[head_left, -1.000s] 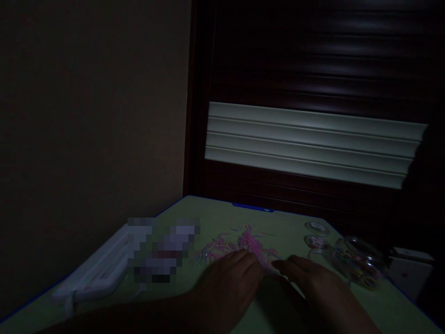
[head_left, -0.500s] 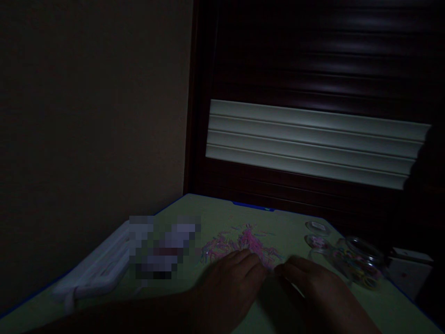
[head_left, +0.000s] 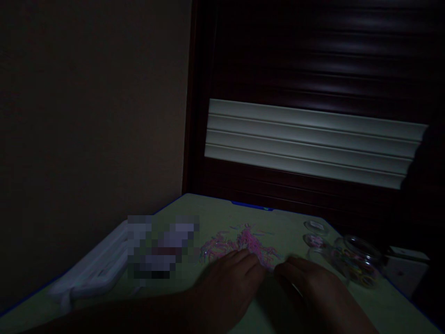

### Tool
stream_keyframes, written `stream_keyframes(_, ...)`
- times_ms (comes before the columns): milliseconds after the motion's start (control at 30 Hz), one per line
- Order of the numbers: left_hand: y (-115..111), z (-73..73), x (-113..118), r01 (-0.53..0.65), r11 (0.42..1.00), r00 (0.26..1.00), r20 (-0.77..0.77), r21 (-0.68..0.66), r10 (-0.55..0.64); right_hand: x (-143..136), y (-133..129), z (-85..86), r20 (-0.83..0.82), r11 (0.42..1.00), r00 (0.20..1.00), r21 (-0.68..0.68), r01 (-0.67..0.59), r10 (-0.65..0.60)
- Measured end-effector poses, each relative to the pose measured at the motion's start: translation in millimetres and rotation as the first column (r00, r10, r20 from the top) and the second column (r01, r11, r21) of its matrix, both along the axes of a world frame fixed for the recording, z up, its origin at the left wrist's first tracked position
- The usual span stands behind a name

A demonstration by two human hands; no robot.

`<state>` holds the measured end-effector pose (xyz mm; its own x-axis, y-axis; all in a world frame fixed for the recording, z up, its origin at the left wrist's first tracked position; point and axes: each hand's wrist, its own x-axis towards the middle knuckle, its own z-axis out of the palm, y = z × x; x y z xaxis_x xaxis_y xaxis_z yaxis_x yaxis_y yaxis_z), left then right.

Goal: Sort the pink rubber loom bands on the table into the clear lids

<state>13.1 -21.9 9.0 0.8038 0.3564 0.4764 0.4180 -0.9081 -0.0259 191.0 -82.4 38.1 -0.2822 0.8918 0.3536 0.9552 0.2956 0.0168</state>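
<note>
On the pale table, a loose pile of small pink and pastel rubber bands spreads just beyond my hands. My left hand rests at the near edge of the pile, its fingers together and curled down. Close by on the right, my right hand is closed in a pinch, fingertips pointing at the left ones across a small gap. Whatever either hand holds is hidden or too dark to make out.
To the right stand a clear jar of coloured bands, a small round container and a clear lid. A white slotted object lies left, beside a pixelated item. A white box is beyond the right edge.
The whole view has shifted very slightly. Both hands keep almost the same place and closed shape, and the pile looks unchanged.
</note>
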Motion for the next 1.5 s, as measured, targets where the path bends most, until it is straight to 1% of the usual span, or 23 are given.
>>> stream_keyframes(267, -1, 1.6, -1, 0.022, 0.999, 1.000, 0.016, 0.034, -0.022, -2, -3, 6.6, 0.011, 0.999, 1.000, 0.018, -0.029, 0.028)
stream_keyframes(500, -3, 4.1, 0, 0.013, 1.000, 1.000, 0.012, 0.028, -0.014, 1, -1, 2.9, 0.011, 0.999, 1.000, 0.021, -0.028, 0.028)
stream_keyframes(667, -2, 3.3, 0, 0.004, 1.000, 1.000, 0.018, 0.022, -0.004, 5, -1, 2.6, 0.068, 0.999, 0.997, 0.041, -0.031, 0.028)
stream_keyframes(833, -2, 2.2, -1, 0.004, 1.000, 1.000, -0.001, 0.014, -0.004, 7, -6, 11.8, 0.140, 0.997, 0.988, 0.059, 0.053, -0.061)
stream_keyframes(933, -3, 2.4, -1, 0.010, 1.000, 1.000, 0.018, 0.016, -0.011, 9, -9, 17.6, 0.202, 0.986, 0.969, 0.116, 0.123, -0.144)
stream_keyframes(1033, -3, 3.5, -1, 0.005, 1.000, 1.000, 0.021, 0.025, -0.006, 17, -12, 20.2, 0.255, 0.958, 0.933, 0.203, 0.204, -0.253)
stream_keyframes(1100, -3, 4.0, -2, 0.010, 0.999, 1.000, 0.004, 0.036, -0.011, 24, -14, 20.7, 0.256, 0.939, 0.921, 0.257, 0.227, -0.293)
stream_keyframes(1167, -3, 3.8, -2, 0.012, 0.999, 1.000, -0.001, 0.047, -0.012, 31, -17, 20.8, 0.233, 0.906, 0.890, 0.264, 0.331, -0.393)
stream_keyframes(1233, -2, 3.1, -1, 0.007, 0.999, 1.000, 0.009, 0.049, -0.008, 37, -19, 20.6, 0.236, 0.886, 0.867, 0.276, 0.372, -0.438)
stream_keyframes(1267, -1, 2.7, -1, 0.006, 0.999, 1.000, 0.013, 0.049, -0.006, 39, -19, 20.2, 0.243, 0.881, 0.860, 0.286, 0.378, -0.448)
stream_keyframes(1400, -1, 1.6, -1, 0.004, 0.999, 1.000, -0.002, 0.045, -0.004, 43, -21, 17.4, 0.278, 0.886, 0.862, 0.325, 0.331, -0.424)
stream_keyframes(1500, -1, 1.6, -1, 0.000, 0.999, 1.000, -0.007, 0.043, 0.001, 42, -22, 16.4, 0.281, 0.878, 0.851, 0.326, 0.350, -0.444)
